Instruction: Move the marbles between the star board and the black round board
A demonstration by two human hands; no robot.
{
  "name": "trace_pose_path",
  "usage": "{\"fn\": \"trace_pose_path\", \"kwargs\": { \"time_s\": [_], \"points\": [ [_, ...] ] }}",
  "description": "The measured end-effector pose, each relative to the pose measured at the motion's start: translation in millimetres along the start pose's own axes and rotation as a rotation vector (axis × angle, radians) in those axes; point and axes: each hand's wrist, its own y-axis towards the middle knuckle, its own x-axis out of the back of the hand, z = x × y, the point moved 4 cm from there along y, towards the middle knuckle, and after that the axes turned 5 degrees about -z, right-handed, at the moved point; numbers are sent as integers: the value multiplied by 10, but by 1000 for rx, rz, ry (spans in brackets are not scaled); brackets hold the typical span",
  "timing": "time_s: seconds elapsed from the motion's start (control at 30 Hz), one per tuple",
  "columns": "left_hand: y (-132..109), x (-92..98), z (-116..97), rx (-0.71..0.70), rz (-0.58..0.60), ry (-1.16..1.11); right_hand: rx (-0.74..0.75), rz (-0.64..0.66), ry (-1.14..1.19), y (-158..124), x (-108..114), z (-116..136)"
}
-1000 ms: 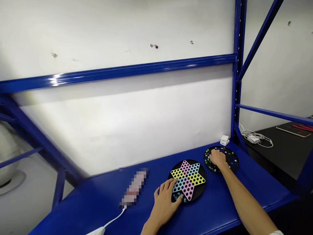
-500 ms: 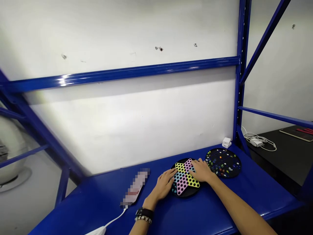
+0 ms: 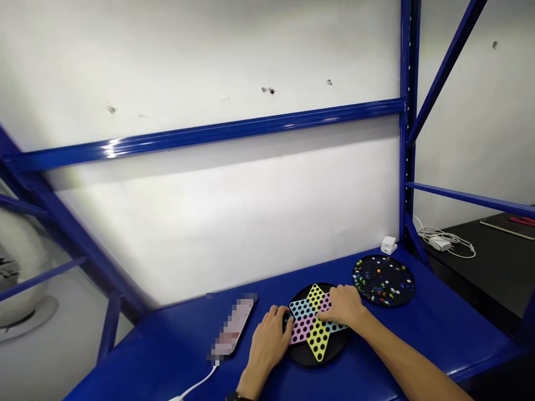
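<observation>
A round black game board [image 3: 316,334] with a star of yellow, pink and blue perforated points lies on the blue shelf [image 3: 422,328]. My left hand [image 3: 267,342] rests curled against the board's left rim. My right hand [image 3: 345,307] lies on the board's right part, fingers bent down onto the star; whether they pinch anything is hidden. To the right, apart from both hands, sits a black round tray [image 3: 383,280] holding several coloured marbles.
A blurred phone [image 3: 231,328] with a white cable [image 3: 196,385] lies left of the board. A small white charger [image 3: 388,244] stands by the blue upright post [image 3: 407,122]. White cables [image 3: 445,241] and a tablet [image 3: 507,226] lie on the black table at right.
My right hand left the marble tray and came onto the star board. The board has turned, its yellow point now facing me. My left hand stays at the board's left rim.
</observation>
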Motion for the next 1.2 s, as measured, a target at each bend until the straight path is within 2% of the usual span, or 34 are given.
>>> {"fn": "trace_pose_path", "kwargs": {
  "time_s": [0.1,0.23,0.43,0.53,0.67,0.87,1.07,1.2],
  "points": [
    [66,-25,-61,6,37,59,34,-1,55,8,-27,5],
    [127,-79,-160,43,85,171,-10,16,-59,3,12,-17],
    [93,-126,-247,-93,136,353,3,86,-250,-24,65,19],
    [65,-151,-236,-153,186,365,10,106,-287,-28,90,34],
    [59,-153,-210,-170,196,342,12,118,-287,-30,111,45],
    [68,-87,-122,106,127,114,-1,99,-268,-4,100,20],
    [98,-115,-20,212,78,-19,-31,58,-196,40,139,-40],
    [143,-110,110,256,-15,-159,-95,-2,-92,68,204,-97]
  ]
}}
